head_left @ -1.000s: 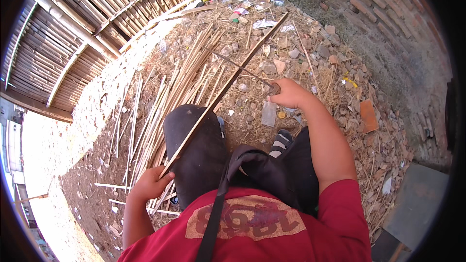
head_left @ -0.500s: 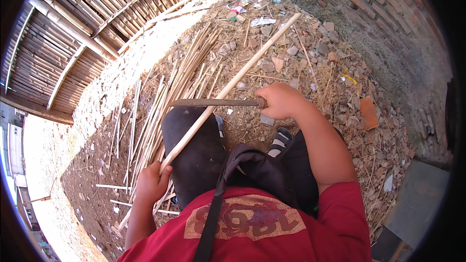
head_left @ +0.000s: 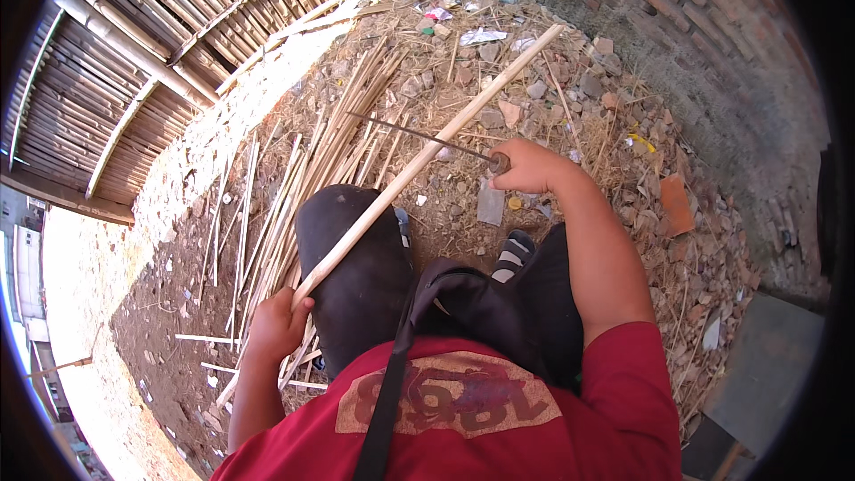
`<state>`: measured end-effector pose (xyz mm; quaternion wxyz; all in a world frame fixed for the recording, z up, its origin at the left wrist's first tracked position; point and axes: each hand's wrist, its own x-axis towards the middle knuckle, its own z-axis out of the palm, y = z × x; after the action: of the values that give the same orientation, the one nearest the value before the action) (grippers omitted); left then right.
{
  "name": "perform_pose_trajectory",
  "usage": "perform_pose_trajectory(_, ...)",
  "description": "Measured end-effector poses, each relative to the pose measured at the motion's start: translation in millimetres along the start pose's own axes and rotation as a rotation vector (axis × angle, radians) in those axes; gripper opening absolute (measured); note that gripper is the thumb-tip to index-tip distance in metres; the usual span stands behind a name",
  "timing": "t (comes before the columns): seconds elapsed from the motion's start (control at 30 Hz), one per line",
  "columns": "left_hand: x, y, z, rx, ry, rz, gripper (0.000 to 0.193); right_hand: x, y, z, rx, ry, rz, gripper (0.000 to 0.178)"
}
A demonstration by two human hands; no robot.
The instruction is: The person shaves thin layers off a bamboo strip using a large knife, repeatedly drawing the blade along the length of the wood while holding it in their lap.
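My left hand [head_left: 278,328] is closed around the lower part of a long, pale bamboo strip [head_left: 431,150]. The strip slants up and to the right across my left knee, its far end over the rubble. My right hand [head_left: 532,167] grips the handle of a long-bladed knife [head_left: 417,133]. Its thin dark blade crosses the strip beyond my knee and points up and left, seen nearly edge-on. I cannot tell whether the blade touches the strip. Beside my left leg lies a pile of split bamboo strips [head_left: 343,125].
A bamboo slat fence [head_left: 116,62] stands at the upper left, a brick wall [head_left: 704,44] along the right. Stones, dry straw and litter cover the ground. An orange brick piece [head_left: 677,207] and a grey board [head_left: 768,374] lie at the right.
My right hand has moved the knife farther up along the strip, and its blade has turned from flat-on to nearly edge-on. My left hand keeps its hold at about the same place.
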<state>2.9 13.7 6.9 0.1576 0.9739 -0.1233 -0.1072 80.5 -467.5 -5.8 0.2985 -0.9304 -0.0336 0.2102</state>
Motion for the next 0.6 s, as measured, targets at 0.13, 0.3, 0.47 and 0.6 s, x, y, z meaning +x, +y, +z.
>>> perform_pose_trajectory(0.13, 0.9, 2.3, -4.3, 0.001, -0.032, -0.007, 0.04, -4.4, -4.9, 6.2, 0.059, 0.131, 0.004, 0.034)
perform_pose_trajectory(0.3, -3.5, -2.5, 4.4, 0.026, 0.016, 0.017, 0.039, -7.3, -36.8, 18.3, -0.174, -0.038, -0.218, 0.04)
perform_pose_trajectory(0.47, -1.9, 1.2, 5.0, 0.055, 0.033, 0.027, 0.039, -3.7, -6.0, -4.6, 0.03, 0.118, 0.08, 0.042)
perform_pose_trajectory(0.6, -4.9, -2.2, -0.3, 0.062, 0.017, -0.008, 0.04, -11.0, -48.2, 15.3, -0.079, 0.052, -0.042, 0.048)
